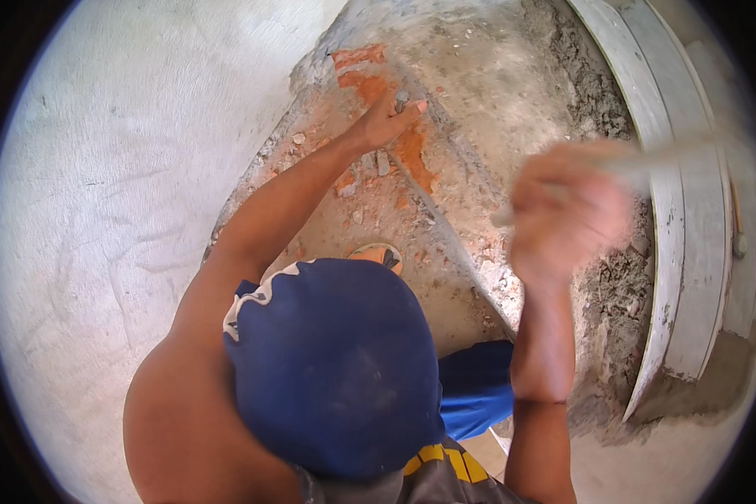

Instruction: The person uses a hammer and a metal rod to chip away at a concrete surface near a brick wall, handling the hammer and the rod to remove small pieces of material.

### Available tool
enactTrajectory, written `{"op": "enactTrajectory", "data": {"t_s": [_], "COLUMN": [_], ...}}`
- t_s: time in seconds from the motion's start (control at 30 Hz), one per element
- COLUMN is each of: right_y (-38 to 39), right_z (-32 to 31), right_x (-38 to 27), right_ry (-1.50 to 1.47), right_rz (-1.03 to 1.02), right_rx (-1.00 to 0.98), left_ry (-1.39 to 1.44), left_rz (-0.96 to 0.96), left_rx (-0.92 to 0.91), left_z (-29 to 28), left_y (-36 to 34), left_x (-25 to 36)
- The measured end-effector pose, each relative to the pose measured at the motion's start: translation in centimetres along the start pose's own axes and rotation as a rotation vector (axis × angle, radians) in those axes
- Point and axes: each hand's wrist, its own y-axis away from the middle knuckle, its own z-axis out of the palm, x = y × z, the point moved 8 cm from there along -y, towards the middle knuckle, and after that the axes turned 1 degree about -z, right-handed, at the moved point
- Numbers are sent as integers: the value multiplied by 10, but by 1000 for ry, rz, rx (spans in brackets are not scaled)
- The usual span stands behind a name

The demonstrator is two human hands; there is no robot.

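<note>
My left hand (386, 124) reaches forward, its fingers closed around a short grey chisel (401, 99) whose blunt top shows above the thumb. The chisel's lower end is hidden behind my hand. Around it, orange brick (413, 160) shows through a broken grey mortar surface (470, 101). Raised on the right, my right hand (567, 206) is smeared by motion. It is wrapped round a pale handle, apparently a hammer (659, 157); the far end is too blurred to make out.
Loose rubble (349, 181) lies below my left hand. A pale plastered surface (118, 185) fills the left. Curved-looking pale boards (697, 252) and rough grey mortar (617, 328) run along the right. Rounded blue cloth (336, 370) and a sandalled foot (378, 254) are close below.
</note>
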Motion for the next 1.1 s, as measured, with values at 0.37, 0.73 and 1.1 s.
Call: {"op": "enactTrajectory", "data": {"t_s": [0.37,0.73,1.1], "right_y": [-5,27,69], "right_z": [-18,-17,-6], "right_x": [-48,28,120], "right_ry": [-27,555,715], "right_rz": [-11,354,504], "right_rx": [202,-56,-253], "left_ry": [-57,-55,-17], "left_rz": [-97,-10,296], "left_rx": [-63,-73,93], "left_z": [0,4,0], "left_y": [12,2,4], "left_x": [16,16,18]}}
